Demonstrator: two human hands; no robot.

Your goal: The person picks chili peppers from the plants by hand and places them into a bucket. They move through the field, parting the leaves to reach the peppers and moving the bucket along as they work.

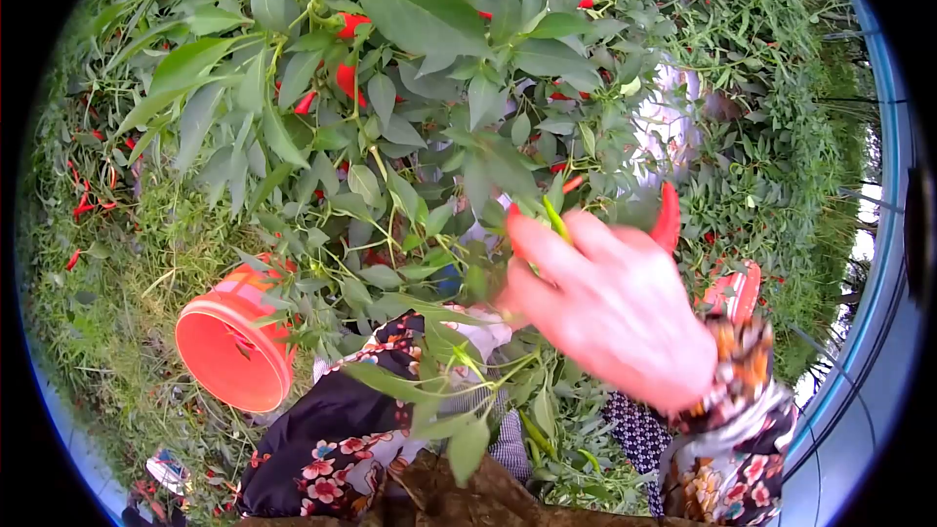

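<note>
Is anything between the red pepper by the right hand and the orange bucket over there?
Yes. In this view, the right hand itself, the left hand with its flowered sleeve, and some leaves lie between the red pepper and the orange bucket. The bucket's mouth looks mostly uncovered.

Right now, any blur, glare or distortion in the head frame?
Head view: strong fisheye, black corners, scene bowed at the edges. Same view: right hand blurred, probably by motion, nearby leaves soft too; pale patch among the plants nearly blown out; bucket fairly sharp; light diffuse, no hard shadows evident.
</note>
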